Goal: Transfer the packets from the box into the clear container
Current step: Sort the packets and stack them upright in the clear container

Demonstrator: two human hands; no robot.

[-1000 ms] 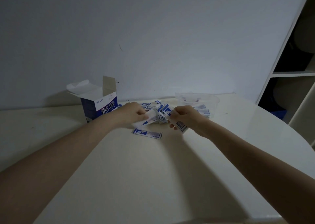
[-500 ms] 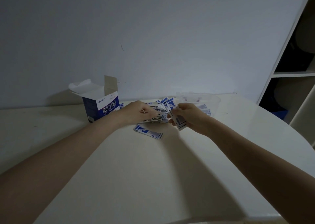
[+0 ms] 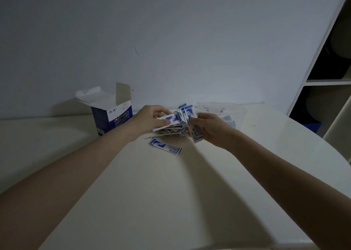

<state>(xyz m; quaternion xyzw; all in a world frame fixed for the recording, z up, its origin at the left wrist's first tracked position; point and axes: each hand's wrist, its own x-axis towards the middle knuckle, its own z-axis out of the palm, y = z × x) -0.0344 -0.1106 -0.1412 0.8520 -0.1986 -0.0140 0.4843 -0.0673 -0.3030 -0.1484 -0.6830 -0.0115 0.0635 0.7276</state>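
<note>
Both hands work over a loose heap of packets (image 3: 171,131) near the back edge of the pale counter (image 3: 171,202). The left hand (image 3: 150,117) has its fingers curled over the top of the heap and pinches a fanned bundle of the white-and-blue packets against its thumb. The right hand (image 3: 207,129) grips a small stack of packets (image 3: 191,120) standing almost upright, with their blue-printed tops rising above the fingers and their lower ends sticking out below the palm. The two hands are close together, with the held packets meeting between them.

One single packet (image 3: 164,146) lies flat on the counter by itself, just in front of the heap, toward the near edge.

The box (image 3: 114,114) stands at the back edge, left of the hands, close to the wall (image 3: 171,40). Its top flaps are open and its blue front bears white lettering.

The clear container (image 3: 228,113) sits at the back edge to the right of the hands, partly hidden behind the right hand. Some packets show through its side.

A shelf unit (image 3: 328,82) stands past the counter's right edge.
</note>
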